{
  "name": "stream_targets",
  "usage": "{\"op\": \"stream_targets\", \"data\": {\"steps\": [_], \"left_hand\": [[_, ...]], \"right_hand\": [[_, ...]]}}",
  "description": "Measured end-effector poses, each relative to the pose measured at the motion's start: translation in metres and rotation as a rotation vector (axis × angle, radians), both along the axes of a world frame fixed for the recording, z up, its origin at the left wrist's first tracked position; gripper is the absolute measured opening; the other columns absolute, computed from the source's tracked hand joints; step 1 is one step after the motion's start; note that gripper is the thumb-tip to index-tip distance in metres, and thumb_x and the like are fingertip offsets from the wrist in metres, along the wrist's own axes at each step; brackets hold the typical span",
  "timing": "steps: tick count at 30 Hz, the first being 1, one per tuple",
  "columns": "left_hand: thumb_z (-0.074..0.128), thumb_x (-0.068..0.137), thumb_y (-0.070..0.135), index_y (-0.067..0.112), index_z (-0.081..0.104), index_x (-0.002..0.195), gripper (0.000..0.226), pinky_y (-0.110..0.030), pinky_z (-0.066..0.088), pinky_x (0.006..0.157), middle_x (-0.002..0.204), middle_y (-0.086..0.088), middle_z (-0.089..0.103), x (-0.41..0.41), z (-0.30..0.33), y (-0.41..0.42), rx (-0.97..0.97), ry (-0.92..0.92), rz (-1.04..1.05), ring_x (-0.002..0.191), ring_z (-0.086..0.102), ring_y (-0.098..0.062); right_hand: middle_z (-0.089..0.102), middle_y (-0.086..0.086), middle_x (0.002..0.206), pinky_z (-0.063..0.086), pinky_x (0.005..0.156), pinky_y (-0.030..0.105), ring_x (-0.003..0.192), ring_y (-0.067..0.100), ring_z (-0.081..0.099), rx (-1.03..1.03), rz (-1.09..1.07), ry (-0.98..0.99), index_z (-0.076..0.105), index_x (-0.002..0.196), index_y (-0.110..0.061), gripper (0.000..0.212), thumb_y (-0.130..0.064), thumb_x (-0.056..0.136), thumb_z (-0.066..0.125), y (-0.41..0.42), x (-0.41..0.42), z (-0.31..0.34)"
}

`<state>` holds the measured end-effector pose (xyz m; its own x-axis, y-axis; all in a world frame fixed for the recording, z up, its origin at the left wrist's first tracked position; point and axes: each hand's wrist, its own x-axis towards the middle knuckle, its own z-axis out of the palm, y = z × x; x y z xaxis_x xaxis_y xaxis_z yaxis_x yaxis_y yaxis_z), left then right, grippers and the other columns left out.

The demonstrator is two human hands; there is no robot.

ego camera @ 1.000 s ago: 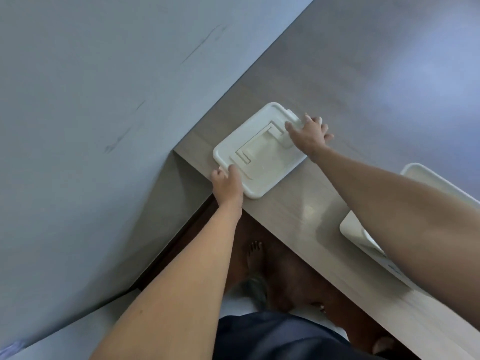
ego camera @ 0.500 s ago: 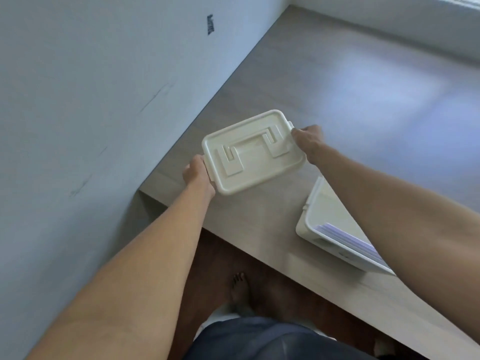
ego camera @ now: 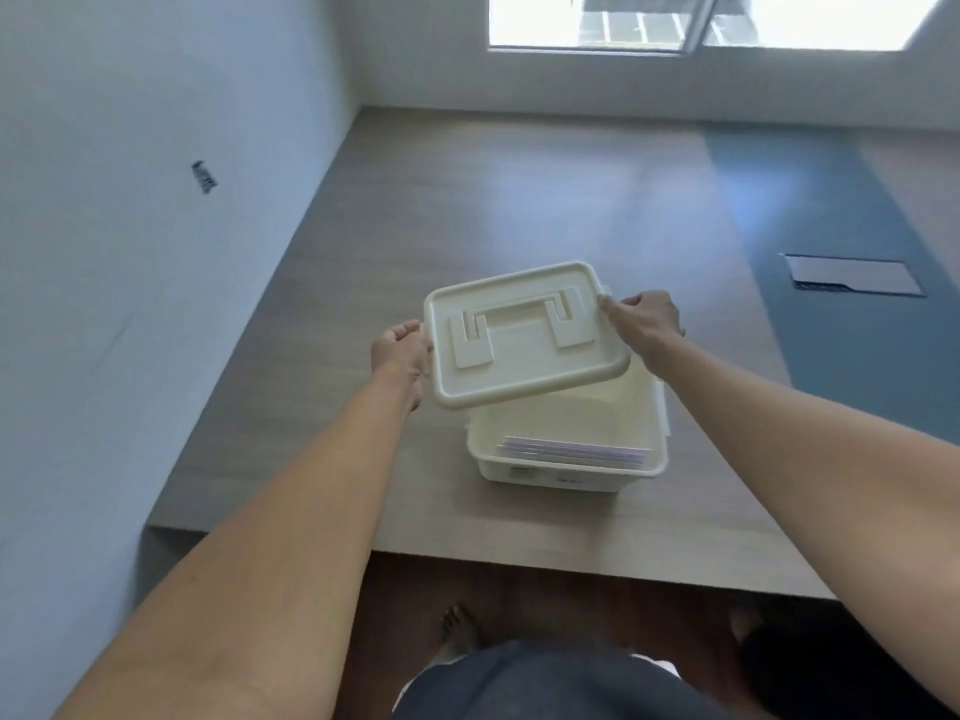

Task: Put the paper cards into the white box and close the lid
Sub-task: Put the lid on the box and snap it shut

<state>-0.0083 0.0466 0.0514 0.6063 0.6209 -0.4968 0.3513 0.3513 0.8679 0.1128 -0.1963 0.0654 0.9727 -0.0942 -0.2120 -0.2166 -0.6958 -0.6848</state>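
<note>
Both hands, left hand (ego camera: 400, 350) and right hand (ego camera: 644, 317), pinching lid (ego camera: 524, 332) ends, carried it from table (ego camera: 519, 200) edge over white box (ego camera: 566, 467); paper cards (ego camera: 571, 452) inside, closing next.

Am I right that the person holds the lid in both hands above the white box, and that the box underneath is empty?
Not quite. The head view shows the left hand and right hand holding the lid above the white box, but the box is not empty: a stack of paper cards already lies inside it. The rest is as you said.
</note>
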Motion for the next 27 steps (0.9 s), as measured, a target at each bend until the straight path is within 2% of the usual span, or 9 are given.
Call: {"op": "stream_targets", "data": {"steps": [3,7,10,12,14,15,19,22,27], "left_hand": [[0.051,0.085,-0.015,-0.001,0.058,0.128,0.046,-0.017,0.050,0.056,0.122,-0.016,0.065,0.007,-0.005,-0.030,0.028,0.025,-0.076,0.090,0.060,-0.020],[0.050,0.085,-0.019,0.002,0.060,0.127,0.048,-0.018,0.050,0.061,0.119,-0.009,0.062,0.004,-0.009,-0.051,0.086,0.074,-0.151,0.093,0.058,-0.018],[0.049,0.084,-0.022,0.000,0.061,0.126,0.049,-0.010,0.048,0.048,0.111,-0.007,0.059,-0.002,-0.016,-0.057,0.109,0.087,-0.175,0.081,0.058,-0.012],[0.051,0.083,-0.020,0.001,0.063,0.125,0.048,-0.011,0.049,0.053,0.121,-0.009,0.060,-0.006,-0.021,-0.058,0.122,0.083,-0.177,0.087,0.059,-0.013],[0.054,0.084,-0.017,0.004,0.065,0.123,0.045,-0.019,0.051,0.067,0.130,-0.011,0.061,-0.009,-0.026,-0.058,0.135,0.090,-0.169,0.097,0.061,-0.018],[0.056,0.084,-0.016,0.004,0.065,0.122,0.043,-0.021,0.051,0.068,0.130,-0.012,0.061,-0.010,-0.028,-0.058,0.137,0.095,-0.165,0.096,0.062,-0.018],[0.057,0.083,-0.015,0.004,0.066,0.122,0.044,-0.010,0.047,0.055,0.123,-0.009,0.063,-0.016,-0.029,-0.057,0.141,0.086,-0.180,0.080,0.060,-0.007],[0.060,0.082,-0.012,0.005,0.065,0.121,0.043,-0.006,0.046,0.053,0.124,-0.010,0.063,-0.020,-0.034,-0.055,0.122,0.057,-0.197,0.079,0.059,-0.003],[0.065,0.081,-0.008,0.011,0.065,0.114,0.039,-0.020,0.050,0.073,0.126,-0.012,0.063,-0.031,-0.046,-0.052,0.079,0.019,-0.186,0.092,0.064,-0.014]], "right_hand": [[0.036,0.000,0.053,0.030,0.077,0.038,0.056,0.026,0.042,-0.037,-0.054,0.009,0.033,0.050,-0.020,0.052,-0.044,0.087,0.060,-0.037,-0.011,-0.009],[0.047,-0.001,0.061,0.034,0.080,0.038,0.069,0.026,0.052,-0.024,-0.071,0.059,0.045,0.060,-0.019,0.042,-0.045,0.088,0.061,-0.067,-0.030,-0.026],[0.064,0.004,0.087,0.048,0.088,0.042,0.088,0.026,0.060,0.017,-0.074,0.049,0.059,0.078,-0.015,0.034,-0.047,0.087,0.064,-0.081,-0.044,-0.040],[0.067,0.007,0.098,0.051,0.086,0.041,0.094,0.027,0.063,0.041,-0.077,0.031,0.064,0.092,-0.010,0.037,-0.047,0.086,0.066,-0.086,-0.053,-0.047],[0.069,0.009,0.099,0.051,0.081,0.039,0.093,0.027,0.064,0.045,-0.067,0.033,0.065,0.092,-0.009,0.038,-0.046,0.086,0.067,-0.088,-0.059,-0.054],[0.070,0.009,0.099,0.051,0.080,0.039,0.092,0.028,0.065,0.056,-0.074,0.036,0.065,0.091,-0.008,0.038,-0.046,0.085,0.068,-0.088,-0.062,-0.058],[0.070,0.010,0.099,0.052,0.083,0.040,0.093,0.028,0.065,0.131,-0.140,0.032,0.065,0.091,-0.006,0.039,-0.044,0.085,0.069,-0.087,-0.068,-0.066],[0.069,0.009,0.098,0.052,0.080,0.038,0.093,0.026,0.064,0.148,-0.137,0.030,0.063,0.093,-0.007,0.039,-0.044,0.086,0.068,-0.089,-0.072,-0.071],[0.067,0.008,0.097,0.052,0.078,0.038,0.089,0.024,0.063,0.122,-0.102,-0.011,0.063,0.091,-0.008,0.039,-0.046,0.085,0.068,-0.093,-0.078,-0.078]]}}
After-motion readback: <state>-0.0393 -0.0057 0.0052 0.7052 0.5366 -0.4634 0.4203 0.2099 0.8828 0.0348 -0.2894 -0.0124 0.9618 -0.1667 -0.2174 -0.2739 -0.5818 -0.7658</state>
